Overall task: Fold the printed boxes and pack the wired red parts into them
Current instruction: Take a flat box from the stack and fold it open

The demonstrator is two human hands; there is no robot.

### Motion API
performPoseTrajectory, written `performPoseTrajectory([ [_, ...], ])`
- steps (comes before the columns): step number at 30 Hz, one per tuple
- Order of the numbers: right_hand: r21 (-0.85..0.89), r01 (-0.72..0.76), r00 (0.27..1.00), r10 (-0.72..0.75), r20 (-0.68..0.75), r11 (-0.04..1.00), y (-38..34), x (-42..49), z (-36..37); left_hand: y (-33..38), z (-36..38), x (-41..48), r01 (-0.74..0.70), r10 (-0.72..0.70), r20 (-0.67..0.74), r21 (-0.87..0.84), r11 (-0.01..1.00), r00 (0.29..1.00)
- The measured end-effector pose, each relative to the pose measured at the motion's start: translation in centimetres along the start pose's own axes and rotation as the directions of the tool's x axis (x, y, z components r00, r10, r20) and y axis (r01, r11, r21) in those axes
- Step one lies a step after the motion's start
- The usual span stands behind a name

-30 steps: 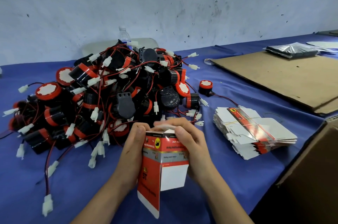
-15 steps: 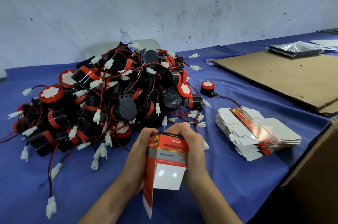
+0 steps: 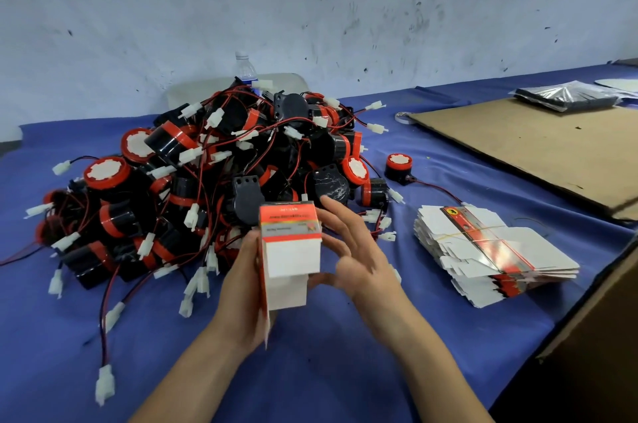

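Two bare hands meet low over the blue-covered surface (image 3: 310,370). The left hand (image 3: 241,288) has its grip closed round the left side of the folded printed box (image 3: 291,250) and holds it upright above the cloth, with the red-and-grey band at the top, a white panel facing the camera and a loose flap hanging at the lower left. The right hand (image 3: 359,260) is just beside the box's right side, its grip slack and wide, fingers spread and holding nothing; blur hides whether the thumb touches the box's lower edge. Directly behind the box lies a big tangled pile of wired red parts (image 3: 193,180), black bodies with red caps, thin leads and white plugs; one lone part (image 3: 398,165) sits apart to the pile's right. A banded stack of flat boxes (image 3: 483,250) rests right of the hands, a cardboard sheet (image 3: 535,153) beyond it and a brown carton (image 3: 607,336) at the right edge
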State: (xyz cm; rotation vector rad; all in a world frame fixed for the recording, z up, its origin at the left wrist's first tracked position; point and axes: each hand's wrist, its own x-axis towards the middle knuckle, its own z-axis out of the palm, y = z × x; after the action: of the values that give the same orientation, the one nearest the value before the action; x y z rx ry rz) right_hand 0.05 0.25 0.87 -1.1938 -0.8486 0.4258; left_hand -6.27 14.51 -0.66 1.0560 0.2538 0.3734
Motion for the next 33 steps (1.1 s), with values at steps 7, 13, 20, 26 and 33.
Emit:
performPoseTrajectory([
  [7,0.03,-0.204,0.943,0.205,-0.262,0.978,-0.1,0.4,-0.4,-0.1,-0.4,-0.3,-0.434,0.504,0.173,0.772,0.464,0.846],
  [13,-0.221,-0.419,0.871,0.321,-0.371,0.881,0.2,-0.2,-1.1,0.4,-2.2,1.1,-0.141,0.713,0.094,0.99,0.007,0.695],
  [20,-0.578,-0.478,0.857,0.209,-0.47,0.661,1.6,-0.3,-1.2,-0.2,-2.6,1.6,-0.125,0.672,0.044,0.99,0.072,0.739],
  [26,-0.614,-0.459,0.87,0.188,-0.455,0.642,1.9,-0.3,-1.2,0.0,-2.6,1.5,-0.115,0.69,-0.032,0.979,0.167,0.723],
  [33,-0.562,-0.425,0.873,0.158,-0.461,0.71,2.1,0.0,-1.1,0.5,-2.6,1.1,-0.293,0.671,-0.022,0.889,0.352,0.741],
])
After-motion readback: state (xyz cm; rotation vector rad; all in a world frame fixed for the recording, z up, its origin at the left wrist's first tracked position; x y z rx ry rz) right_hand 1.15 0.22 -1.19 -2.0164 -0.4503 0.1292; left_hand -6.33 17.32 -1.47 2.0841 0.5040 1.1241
